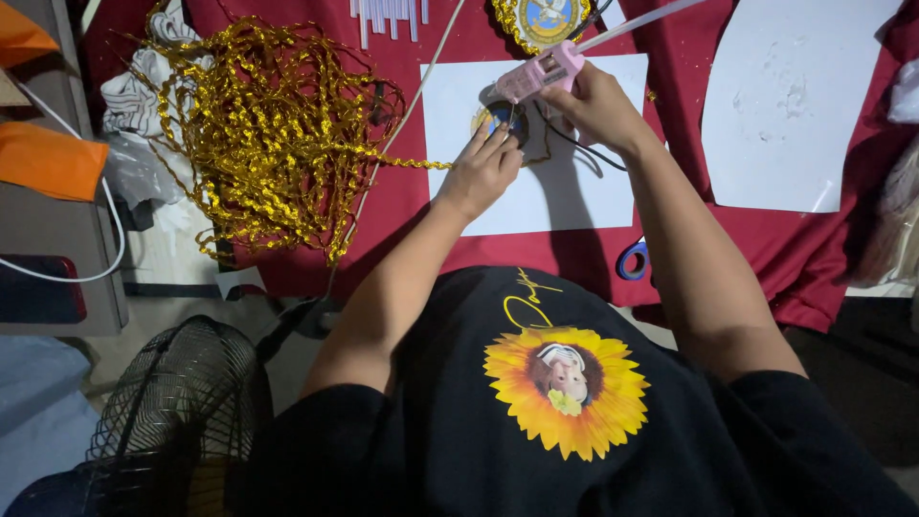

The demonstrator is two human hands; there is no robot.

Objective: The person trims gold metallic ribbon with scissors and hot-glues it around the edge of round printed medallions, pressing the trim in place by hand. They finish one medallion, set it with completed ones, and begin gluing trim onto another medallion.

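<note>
Nearest the lens, black shirt [574,440] with a sunflower print, then two bare forearms reaching out over red cloth [785,249] spread on the tabletop. Left hand [481,172] flat, fingertips pressing a small round badge [496,119] onto a white sheet [546,163] near the middle of the tabletop, nothing gripped. Right hand [598,103] clenched around a pink glue gun [541,71], nozzle angled down toward the badge's rim, black cord looping across the sheet. Best done, by the look of it, with the badge pinned firmly so it cannot turn, nozzle kept low and close to the rim, glue laid in a thin bead, and pressing fingertips kept clear of hot glue. Gold cord [273,124] heaped in one tangle toward the left edge, a single strand running right to the badge, so worth feeding slowly without tugging. Count: one glue gun, two white sheets, the second sheet [795,105] bare toward the right edge; two badges, the larger badge [544,19] gold-fringed at the far edge; one bundle of clear glue sticks [388,17] beside it, number unclear; one pair of blue-handled scissors [632,260] at the near edge; one wire fan [177,412] on the floor, lower left.
</note>
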